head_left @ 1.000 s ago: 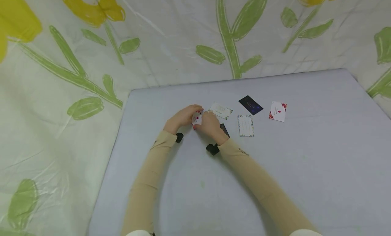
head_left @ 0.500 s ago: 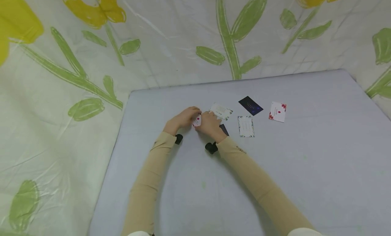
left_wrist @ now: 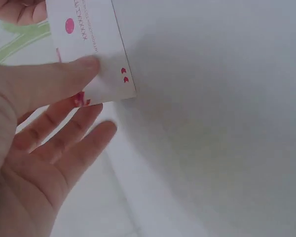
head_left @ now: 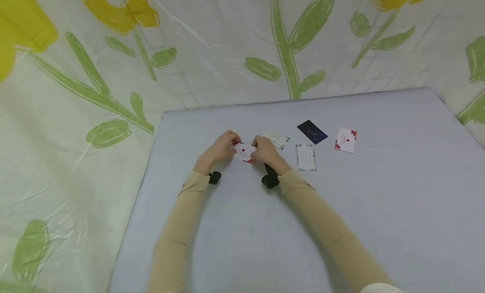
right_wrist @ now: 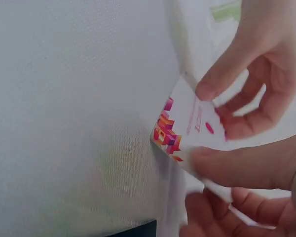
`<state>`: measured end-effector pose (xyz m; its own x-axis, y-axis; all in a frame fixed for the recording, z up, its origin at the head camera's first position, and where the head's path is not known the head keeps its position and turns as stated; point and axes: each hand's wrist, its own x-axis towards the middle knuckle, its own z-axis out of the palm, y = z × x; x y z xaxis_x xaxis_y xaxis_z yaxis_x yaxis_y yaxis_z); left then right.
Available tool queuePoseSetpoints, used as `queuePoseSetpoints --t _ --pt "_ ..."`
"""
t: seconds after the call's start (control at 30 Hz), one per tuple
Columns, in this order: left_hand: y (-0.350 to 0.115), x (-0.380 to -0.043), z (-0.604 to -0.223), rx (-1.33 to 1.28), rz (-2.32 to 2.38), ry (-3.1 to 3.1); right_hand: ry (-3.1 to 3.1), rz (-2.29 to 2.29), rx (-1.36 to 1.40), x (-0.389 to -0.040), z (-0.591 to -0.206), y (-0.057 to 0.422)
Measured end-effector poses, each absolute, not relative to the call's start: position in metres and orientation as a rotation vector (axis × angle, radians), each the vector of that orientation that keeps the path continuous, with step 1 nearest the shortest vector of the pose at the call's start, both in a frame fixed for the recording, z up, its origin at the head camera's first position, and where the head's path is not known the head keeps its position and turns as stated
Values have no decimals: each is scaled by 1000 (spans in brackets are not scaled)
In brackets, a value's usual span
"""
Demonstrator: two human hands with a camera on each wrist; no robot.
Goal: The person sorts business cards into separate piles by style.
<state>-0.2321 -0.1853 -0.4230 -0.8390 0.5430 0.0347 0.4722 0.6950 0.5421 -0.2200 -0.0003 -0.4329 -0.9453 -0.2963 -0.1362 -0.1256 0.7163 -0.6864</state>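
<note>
Spanning from left hand (head_left: 219, 150) to right hand (head_left: 267, 151), the red-trimmed card (head_left: 243, 152) sits pinched in both hands' fingers (left_wrist: 91, 145).

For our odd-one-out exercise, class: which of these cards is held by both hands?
The red-cornered white card pinched by the left hand and right hand. Its look-alike farthest right in the head view lies on the table, like the other cards.

Two hands (head_left: 219, 150), two red-trimmed cards (head_left: 243, 151), two leaf-patterned white cards (head_left: 305, 157), two black cards (head_left: 312, 131) (one mostly hidden)
</note>
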Motion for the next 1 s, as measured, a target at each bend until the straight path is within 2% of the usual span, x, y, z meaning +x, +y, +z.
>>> queuePoseSetpoints --t 0.17,0.37,1.0 --pt "-194 -219 -426 729 1115 2755 2624 -1263 -430 -217 -428 10" --pt "-197 -197 -420 637 1223 2687 2460 -1336 -438 -215 -420 21" --pt "-179 -190 -438 615 962 2817 2708 -887 -598 -217 -432 18"
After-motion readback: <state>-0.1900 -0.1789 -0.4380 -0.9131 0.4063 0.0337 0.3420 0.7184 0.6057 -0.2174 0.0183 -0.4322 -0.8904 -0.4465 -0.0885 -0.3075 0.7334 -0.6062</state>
